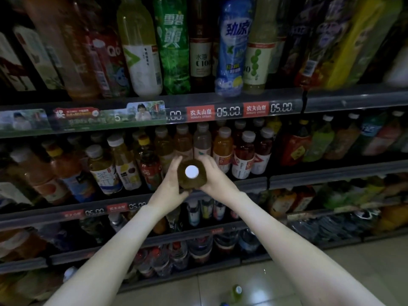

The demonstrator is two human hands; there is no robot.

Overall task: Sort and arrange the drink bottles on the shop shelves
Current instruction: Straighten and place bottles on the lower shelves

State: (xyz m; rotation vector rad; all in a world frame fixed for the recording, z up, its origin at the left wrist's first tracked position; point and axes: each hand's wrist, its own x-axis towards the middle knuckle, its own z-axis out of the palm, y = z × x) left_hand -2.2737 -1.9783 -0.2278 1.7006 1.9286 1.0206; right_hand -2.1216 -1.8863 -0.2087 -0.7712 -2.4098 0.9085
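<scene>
Room: a dim shop aisle, with a pale tiled floor [287, 272] at 5 o'clock.
Floor: a small green bottle [237, 291] with a pale cap sits on the tiles at 6 o'clock.
Top shelf [331, 97]: tall bottles stand packed side by side. A green soda bottle [172, 45] is at 12 o'clock and a blue bottle [234, 47] at 1 o'clock. Red and black price tags [228, 111] run along the front edge.
Middle shelf [309, 173]: rows of smaller capped bottles of orange, yellow and red drinks run from 9 o'clock to 3 o'clock.
Lower shelves [198, 236]: more bottles, too dark to tell apart.
Dark bottle [192, 182]: dead centre, seen from above, with its white cap [191, 171] facing up. It is off the shelf boards, in front of the middle shelf's front row, and sits between the two hands.
Grip, left hand [171, 184]: it comes in from 7 o'clock, with fingers and thumb curled round the bottle's left side.
Grip, right hand [215, 175]: it comes in from 5 o'clock, with fingers wrapped round the right side. Both hands touch the bottle below its cap.
</scene>
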